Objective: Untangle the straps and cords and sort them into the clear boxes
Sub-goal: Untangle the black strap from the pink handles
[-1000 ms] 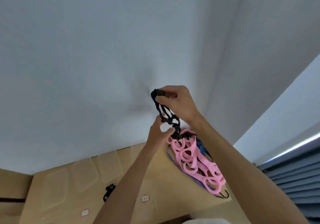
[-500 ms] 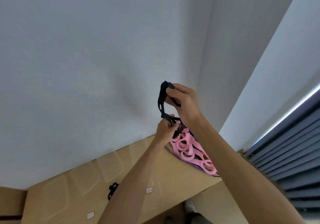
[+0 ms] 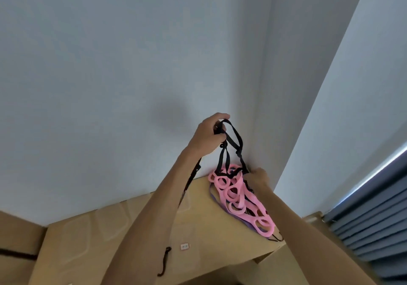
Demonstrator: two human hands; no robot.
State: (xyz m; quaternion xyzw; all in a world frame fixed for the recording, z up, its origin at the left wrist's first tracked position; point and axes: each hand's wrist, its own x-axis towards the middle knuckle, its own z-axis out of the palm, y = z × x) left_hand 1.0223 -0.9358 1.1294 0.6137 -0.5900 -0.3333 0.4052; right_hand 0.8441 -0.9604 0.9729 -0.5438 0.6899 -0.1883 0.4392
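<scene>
Change since earlier frame: hands have swapped levels; the left hand (image 3: 210, 135) now holds the top of the black strap (image 3: 233, 148) high, where the right hand held it before; the right hand (image 3: 258, 178) has dropped to the pile; a long black tail (image 3: 191, 181) now hangs free below the left grip.
Left grip: fingers curled tight round the upper loop of the black strap; nothing else held.
Right grip: fingers appear to pinch the lower end of the strap where it meets the pile; the fingertips are largely hidden, so the exact hold cannot be confirmed.
Strap position: stretched between the two grips; upper loop at the left grip, lower legs running down into the pink looped strap (image 3: 237, 199) just beside the right grip; the tail runs below and behind the left forearm.
Pile position: under the right grip, on the far corner of the wooden table (image 3: 198, 236); a purple band (image 3: 220, 204) shows at its edge.
Appearance: flat, narrow black webbing with small dark fittings; the pink item is a chain of wide soft rings.
Handling, judged: light, limp, non-fragile; webbing likely snags at fittings rather than slips; best taken near a fitting or loop end, drawn slowly so the pink rings do not lift with it.
Clear boxes (image 3: 92, 229): faint outlines on the table, below and beside the left forearm; contents cannot be told.
</scene>
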